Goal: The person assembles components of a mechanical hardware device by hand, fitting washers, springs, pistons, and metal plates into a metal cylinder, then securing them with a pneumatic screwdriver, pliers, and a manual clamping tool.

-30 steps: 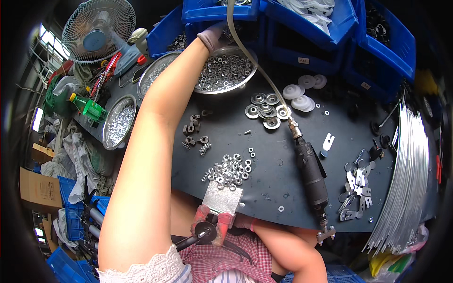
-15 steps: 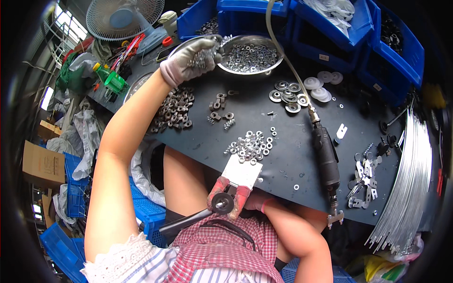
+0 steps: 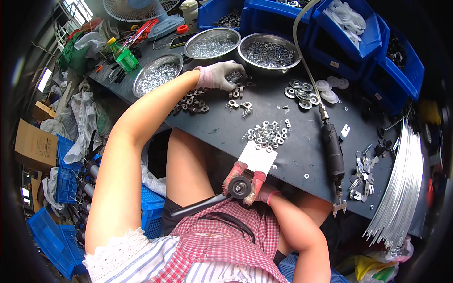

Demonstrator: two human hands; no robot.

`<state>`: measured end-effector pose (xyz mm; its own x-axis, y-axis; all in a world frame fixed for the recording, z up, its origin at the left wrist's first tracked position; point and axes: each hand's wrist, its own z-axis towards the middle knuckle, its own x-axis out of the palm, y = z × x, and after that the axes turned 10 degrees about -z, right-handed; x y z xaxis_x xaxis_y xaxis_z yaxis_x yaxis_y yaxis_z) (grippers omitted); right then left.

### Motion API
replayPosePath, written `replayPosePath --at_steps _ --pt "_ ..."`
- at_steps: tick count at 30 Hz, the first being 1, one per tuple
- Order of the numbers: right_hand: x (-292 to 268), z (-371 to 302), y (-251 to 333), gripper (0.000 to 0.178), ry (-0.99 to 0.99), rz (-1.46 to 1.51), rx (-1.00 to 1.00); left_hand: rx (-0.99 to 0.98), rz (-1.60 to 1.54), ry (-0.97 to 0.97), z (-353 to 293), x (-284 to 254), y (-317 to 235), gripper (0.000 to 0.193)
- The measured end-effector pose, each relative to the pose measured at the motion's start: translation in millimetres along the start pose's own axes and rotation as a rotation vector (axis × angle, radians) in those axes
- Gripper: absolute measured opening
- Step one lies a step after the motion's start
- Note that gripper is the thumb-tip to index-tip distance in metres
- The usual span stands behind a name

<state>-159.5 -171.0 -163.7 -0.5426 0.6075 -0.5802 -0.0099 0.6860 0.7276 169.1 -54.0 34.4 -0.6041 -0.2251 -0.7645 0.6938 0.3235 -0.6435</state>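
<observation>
My left hand (image 3: 218,76), in a pale glove with a pink cuff, curls around a handful of small metal springs (image 3: 234,78) just above the table. Dark metal clips (image 3: 192,101) and loose springs (image 3: 247,112) lie close to it. At the table's front edge, my right hand (image 3: 266,192) rests behind a black wheel (image 3: 239,187) with a long dark lever and two red-wrapped arms (image 3: 234,173). Its fingers are hidden there. A white plate (image 3: 257,157) juts from this assembly, beside a pile of shiny nuts (image 3: 270,134).
Metal bowls of small parts (image 3: 269,51) stand behind my left hand, before blue bins (image 3: 349,59). An air tool (image 3: 334,153) on a hose hangs at the right. Beyond it lie metal brackets (image 3: 363,177) and a bundle of thin rods (image 3: 396,188).
My left hand has come back from beside the metal bowl, down and nearer over the table, still holding springs. My right hand stays by the wheel. The whole view has shifted slightly.
</observation>
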Motion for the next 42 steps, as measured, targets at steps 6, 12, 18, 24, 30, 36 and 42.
replayPosePath --at_steps 6,12,18,24,30,36,42 --pt "-3 3 -4 0.044 -0.003 -0.043 0.054 0.262 0.138 0.017 18 -2 6 0.045" --pt "-3 4 -6 0.044 0.007 -0.079 0.102 0.249 -0.064 0.218 30 2 -5 0.040" --pt "-3 4 -8 0.044 0.006 -0.106 0.162 0.279 0.052 0.302 19 7 -16 0.039" --pt "-3 3 -10 0.044 0.000 -0.137 0.202 0.249 0.226 0.168 6 1 -19 0.042" --pt "-1 1 -10 0.044 -0.006 -0.159 0.236 0.187 0.236 0.118 1 0 -10 0.047" --pt "-5 4 -5 0.044 0.005 -0.171 0.264 0.265 -0.113 -0.056 -16 -27 -10 0.040" --pt "-8 0 13 0.044 -0.004 -0.172 0.350 0.120 -0.082 -0.104 -73 -9 -47 0.019"
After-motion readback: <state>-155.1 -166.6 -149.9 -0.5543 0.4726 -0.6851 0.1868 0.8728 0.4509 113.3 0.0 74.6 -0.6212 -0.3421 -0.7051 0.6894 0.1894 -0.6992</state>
